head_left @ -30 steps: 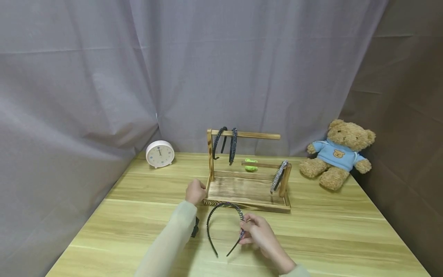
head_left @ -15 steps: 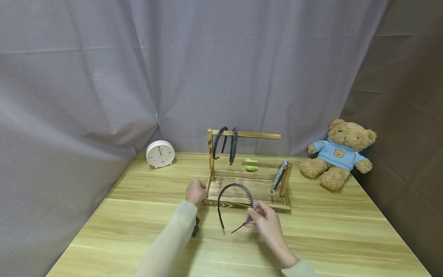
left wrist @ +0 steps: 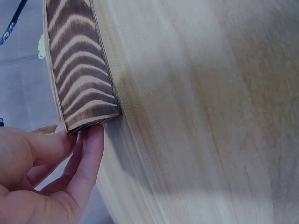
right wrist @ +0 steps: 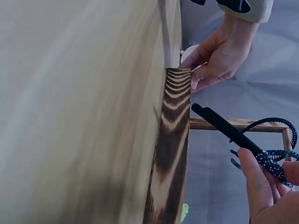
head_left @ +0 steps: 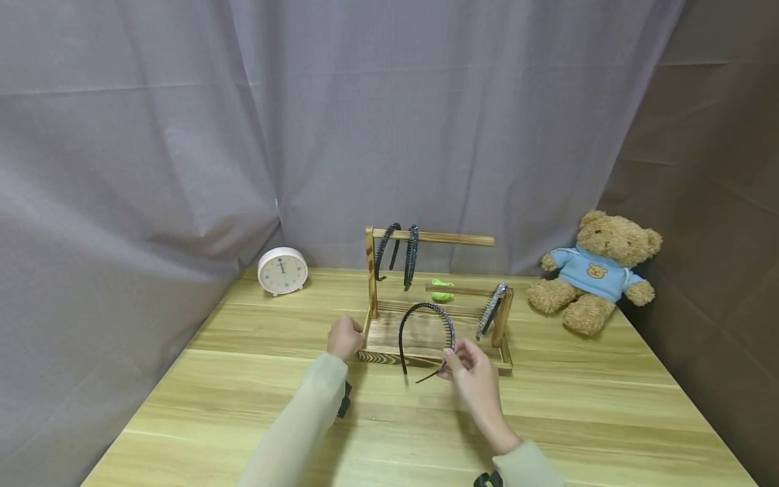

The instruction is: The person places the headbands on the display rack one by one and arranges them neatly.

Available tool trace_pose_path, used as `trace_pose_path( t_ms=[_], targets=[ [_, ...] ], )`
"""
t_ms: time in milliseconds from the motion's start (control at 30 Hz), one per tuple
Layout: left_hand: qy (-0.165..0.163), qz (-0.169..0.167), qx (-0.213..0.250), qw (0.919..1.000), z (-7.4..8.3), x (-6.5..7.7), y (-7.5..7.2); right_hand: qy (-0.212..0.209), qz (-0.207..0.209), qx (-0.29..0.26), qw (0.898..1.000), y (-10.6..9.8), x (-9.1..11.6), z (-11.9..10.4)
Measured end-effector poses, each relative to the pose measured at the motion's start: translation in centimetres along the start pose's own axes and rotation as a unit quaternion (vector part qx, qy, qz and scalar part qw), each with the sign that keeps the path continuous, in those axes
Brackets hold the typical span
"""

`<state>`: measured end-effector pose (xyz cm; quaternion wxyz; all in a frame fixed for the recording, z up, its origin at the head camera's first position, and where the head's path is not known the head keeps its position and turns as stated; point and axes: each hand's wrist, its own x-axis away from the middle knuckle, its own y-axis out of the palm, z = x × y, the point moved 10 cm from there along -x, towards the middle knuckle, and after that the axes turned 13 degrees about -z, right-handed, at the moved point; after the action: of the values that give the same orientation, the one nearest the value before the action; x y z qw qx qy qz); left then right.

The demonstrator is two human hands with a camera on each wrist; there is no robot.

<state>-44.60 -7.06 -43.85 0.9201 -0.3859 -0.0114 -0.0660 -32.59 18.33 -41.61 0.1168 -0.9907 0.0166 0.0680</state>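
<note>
A wooden rack (head_left: 377, 356) stands on the table, a low tray with two posts that each carry a bar. My left hand (head_left: 345, 337) is at the tray's left end; in the left wrist view its thumb and fingers pinch the end of the patterned front board (left wrist: 81, 65). My right hand (head_left: 477, 382) pinches a dark beaded headband (head_left: 430, 304) by its right arm, raised in front of the tray with both tips downward. From the right wrist view, one smooth black tip (right wrist: 224, 126) juts past the fingers. Part of the beaded arm is hidden by the fingers.
Two dark headbands (head_left: 411, 260) hang on the upper bar (head_left: 462, 239) near its post. A silvery headband (head_left: 489, 312) hangs on the lower bar at the right. Behind the rack lies a bright green object (head_left: 442, 296). A clock (head_left: 282, 270) and teddy bear (head_left: 602, 270) flank it.
My right hand has carried the headband up and to the right, from in front of the rack to before the tray's middle. The left hand and rack have stayed put.
</note>
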Motion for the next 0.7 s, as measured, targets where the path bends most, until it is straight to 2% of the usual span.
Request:
trace_pose_path(
  t_ms=[367,700],
  targets=[
    [-0.002,-0.005,0.004,1.0,0.0,0.0,-0.1,-0.043,0.033,0.042,0.998,0.1,-1.9,-2.0],
    [0.0,-0.001,0.001,1.0,-0.2,-0.1,0.1,-0.056,0.054,0.07,0.995,0.6,-2.9,-2.5]
  ],
)
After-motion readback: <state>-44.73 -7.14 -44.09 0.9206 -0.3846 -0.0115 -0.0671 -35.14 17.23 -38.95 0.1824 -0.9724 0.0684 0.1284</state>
